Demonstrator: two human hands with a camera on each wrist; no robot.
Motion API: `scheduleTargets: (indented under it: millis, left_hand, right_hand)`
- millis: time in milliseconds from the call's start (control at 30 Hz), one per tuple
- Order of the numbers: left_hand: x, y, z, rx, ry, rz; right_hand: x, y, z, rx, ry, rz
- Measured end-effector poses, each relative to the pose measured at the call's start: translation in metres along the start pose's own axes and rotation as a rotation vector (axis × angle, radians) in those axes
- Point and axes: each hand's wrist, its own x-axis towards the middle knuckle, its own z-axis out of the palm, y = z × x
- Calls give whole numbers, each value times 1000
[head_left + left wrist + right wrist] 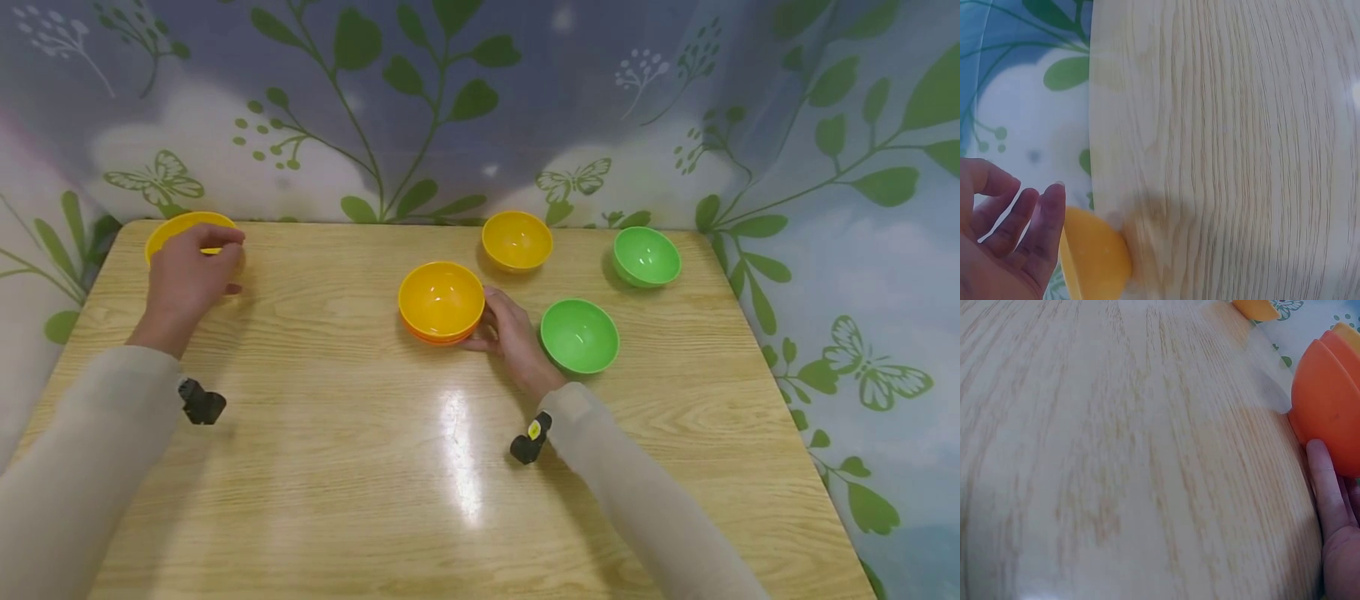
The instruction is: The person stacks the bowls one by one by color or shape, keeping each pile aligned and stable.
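Observation:
A stack of bowls stands mid-table: a yellow bowl (441, 298) sits on top, with two orange rims showing beneath it on the orange bowl (1329, 394). My right hand (519, 343) touches the stack's right side, its digits spread along the wall; in the right wrist view one straight digit rests against the orange bowl. At the far left corner, my left hand (189, 279) hovers over another yellow bowl (168, 229) and partly hides it. In the left wrist view, the left hand's fingers (1050, 215) are loosely bent with nothing between them, beside that bowl.
Behind the stack, near the back edge, is a separate yellow bowl (517, 242). One green bowl (580, 336) stands close to my right wrist, another green bowl (647, 257) farther back. A leaf-patterned cloth (450, 108) borders the wooden table (337, 467).

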Motion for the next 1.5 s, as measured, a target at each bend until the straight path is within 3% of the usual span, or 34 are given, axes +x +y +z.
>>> scheduleTargets:
  millis: [467, 633, 833, 1500]
  left_hand:
    - [6, -20, -30, 144, 150, -61]
    - [5, -27, -40, 116, 169, -106]
    - [0, -32, -48, 127, 200, -99]
    - [-7, -44, -52, 135, 148, -190]
  right_hand:
    - [-1, -1, 0, -7, 1, 9]
    - [-1, -1, 0, -19, 11, 15]
    - [-1, -1, 1, -18, 14, 22]
    - [-1, -2, 2, -13, 28, 24]
